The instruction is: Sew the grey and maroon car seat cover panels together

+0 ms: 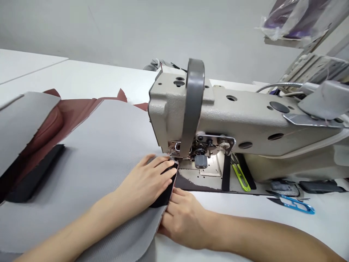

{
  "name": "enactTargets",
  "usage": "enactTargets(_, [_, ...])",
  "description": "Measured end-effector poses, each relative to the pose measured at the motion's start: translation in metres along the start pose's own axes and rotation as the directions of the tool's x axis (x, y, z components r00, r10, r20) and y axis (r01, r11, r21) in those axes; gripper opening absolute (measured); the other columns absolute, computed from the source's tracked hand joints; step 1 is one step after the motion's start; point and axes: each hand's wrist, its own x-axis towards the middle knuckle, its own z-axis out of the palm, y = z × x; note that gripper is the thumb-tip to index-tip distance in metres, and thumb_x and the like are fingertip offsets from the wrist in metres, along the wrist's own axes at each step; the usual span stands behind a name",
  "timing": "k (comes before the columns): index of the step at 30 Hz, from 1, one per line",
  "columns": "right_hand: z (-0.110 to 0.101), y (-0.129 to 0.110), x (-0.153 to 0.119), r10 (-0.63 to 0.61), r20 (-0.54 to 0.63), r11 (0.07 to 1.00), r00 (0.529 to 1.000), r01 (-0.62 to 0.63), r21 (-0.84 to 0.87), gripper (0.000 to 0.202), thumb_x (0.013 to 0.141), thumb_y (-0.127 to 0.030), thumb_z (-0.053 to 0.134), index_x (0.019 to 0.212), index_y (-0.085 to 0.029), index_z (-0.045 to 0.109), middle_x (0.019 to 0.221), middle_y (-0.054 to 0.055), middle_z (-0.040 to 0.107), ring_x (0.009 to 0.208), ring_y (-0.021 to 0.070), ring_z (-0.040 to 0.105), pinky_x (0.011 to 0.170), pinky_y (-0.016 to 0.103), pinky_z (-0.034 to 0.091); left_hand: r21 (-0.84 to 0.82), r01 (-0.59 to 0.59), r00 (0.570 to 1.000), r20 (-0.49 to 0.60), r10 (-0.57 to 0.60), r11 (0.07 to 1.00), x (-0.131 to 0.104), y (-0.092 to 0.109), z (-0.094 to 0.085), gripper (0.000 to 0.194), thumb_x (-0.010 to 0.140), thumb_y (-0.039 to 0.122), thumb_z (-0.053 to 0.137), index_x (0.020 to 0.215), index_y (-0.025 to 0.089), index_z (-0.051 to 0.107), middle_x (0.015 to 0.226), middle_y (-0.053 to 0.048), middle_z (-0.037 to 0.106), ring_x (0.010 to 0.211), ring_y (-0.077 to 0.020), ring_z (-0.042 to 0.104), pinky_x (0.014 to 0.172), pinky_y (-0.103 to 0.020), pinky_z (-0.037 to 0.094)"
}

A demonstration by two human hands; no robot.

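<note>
A large grey fabric panel (109,145), with dark red material (73,112) showing along its far side, lies to the left of and up against a sewing machine (218,112). My left hand (152,178) rests flat on the panel's right edge, fingers stretched over a black strip (163,196) close to the needle area. Just below it, my right hand (185,218) grips that same edge, its fingers curled round the fabric and partly hidden. The needle and presser foot are mostly hidden behind the machine head and my left fingertips.
Lime-green thread snips (240,174) lie on the machine bed between black strips. Blue thread snips (297,204) rest on the white table at right, near a dark object (321,186). A black padded piece (35,176) sits on the fabric at left. Plastic-wrapped material (294,22) is at upper right.
</note>
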Motion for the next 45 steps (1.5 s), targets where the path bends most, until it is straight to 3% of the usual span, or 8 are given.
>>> enactTargets(8, [-0.012, 0.008, -0.005, -0.036, 0.096, 0.995, 0.995, 0.027, 0.095, 0.023, 0.084, -0.003, 0.047, 0.070, -0.014, 0.062, 0.074, 0.005, 0.062, 0.079, 0.0181, 0.055, 0.098, 0.032, 0.047, 0.117, -0.039, 0.999, -0.005, 0.040, 0.992, 0.001, 0.008, 0.001, 0.020, 0.090, 0.016, 0.058, 0.108, 0.018, 0.067, 0.121, -0.005, 0.066, 0.116, -0.0233, 0.056, 0.095, -0.037, 0.039])
enactTargets(15, [-0.007, 0.009, -0.007, -0.012, 0.094, 0.995, 0.995, 0.003, 0.099, 0.032, 0.088, -0.002, 0.040, 0.069, -0.015, 0.062, 0.072, 0.005, 0.062, 0.077, 0.0173, 0.055, 0.095, 0.031, 0.049, 0.136, -0.026, 0.999, -0.026, 0.030, 0.990, 0.000, 0.011, 0.003, 0.016, 0.088, 0.016, 0.060, 0.103, 0.019, 0.067, 0.122, -0.005, 0.066, 0.120, -0.0253, 0.056, 0.100, -0.040, 0.039])
enactTargets(20, [-0.038, 0.019, -0.010, -0.060, 0.162, 0.991, 0.985, 0.039, 0.131, 0.021, 0.089, -0.005, 0.047, 0.086, -0.013, 0.067, 0.088, 0.005, 0.069, 0.091, 0.0179, 0.061, 0.099, 0.030, 0.048, 0.130, -0.022, 1.000, -0.017, 0.025, 0.991, 0.002, 0.010, 0.002, 0.015, 0.089, 0.017, 0.060, 0.102, 0.020, 0.067, 0.123, -0.006, 0.066, 0.118, -0.0264, 0.057, 0.098, -0.042, 0.041])
enactTargets(23, [-0.066, 0.041, -0.021, 0.135, 0.063, 0.991, 0.989, -0.133, -0.033, 0.015, 0.092, -0.009, 0.053, 0.098, -0.014, 0.066, 0.096, 0.005, 0.071, 0.094, 0.0168, 0.062, 0.093, 0.030, 0.049, 0.130, -0.011, 0.999, -0.033, 0.015, 0.991, 0.002, 0.011, 0.003, 0.016, 0.089, 0.020, 0.060, 0.103, 0.020, 0.067, 0.124, -0.007, 0.065, 0.116, -0.0271, 0.058, 0.099, -0.044, 0.041])
enactTargets(25, [-0.076, 0.061, -0.029, 0.320, -0.010, 0.907, 0.947, -0.309, -0.288, 0.011, 0.093, -0.013, 0.054, 0.095, -0.015, 0.065, 0.092, 0.008, 0.069, 0.088, 0.0201, 0.062, 0.083, 0.034, 0.049, 0.126, -0.013, 0.999, -0.031, 0.017, 0.992, 0.002, 0.012, 0.003, 0.016, 0.090, 0.023, 0.060, 0.104, 0.020, 0.068, 0.123, -0.008, 0.065, 0.116, -0.0279, 0.058, 0.100, -0.046, 0.041])
enactTargets(27, [-0.078, 0.077, -0.032, 0.413, -0.010, 0.807, 0.911, -0.371, -0.460, 0.016, 0.095, -0.016, 0.050, 0.087, -0.016, 0.064, 0.084, 0.009, 0.066, 0.080, 0.0223, 0.059, 0.074, 0.035, 0.046, 0.118, -0.017, 1.000, -0.016, 0.019, 0.993, 0.002, 0.013, 0.003, 0.016, 0.090, 0.023, 0.061, 0.104, 0.019, 0.068, 0.121, -0.009, 0.066, 0.117, -0.0284, 0.058, 0.100, -0.047, 0.041])
enactTargets(34, [-0.076, 0.086, -0.023, 0.379, -0.023, 0.841, 0.925, -0.355, -0.409, 0.039, 0.102, -0.024, 0.038, 0.067, -0.020, 0.054, 0.060, 0.001, 0.048, 0.056, 0.0164, 0.041, 0.055, 0.028, 0.034, 0.132, 0.006, 1.000, -0.014, -0.004, 0.991, 0.003, 0.013, 0.001, 0.012, 0.089, 0.024, 0.062, 0.099, 0.020, 0.068, 0.120, -0.008, 0.066, 0.117, -0.0293, 0.057, 0.099, -0.048, 0.042])
enactTargets(45, [-0.070, 0.092, -0.031, 0.319, -0.016, 0.860, 0.948, -0.296, -0.416, 0.029, 0.095, -0.011, 0.045, 0.070, -0.019, 0.057, 0.059, 0.001, 0.050, 0.060, 0.0169, 0.044, 0.059, 0.029, 0.034, 0.111, 0.013, 0.999, 0.029, -0.017, 0.994, 0.006, 0.010, 0.001, 0.014, 0.089, 0.026, 0.063, 0.100, 0.019, 0.068, 0.120, -0.010, 0.064, 0.112, -0.0275, 0.059, 0.098, -0.045, 0.044])
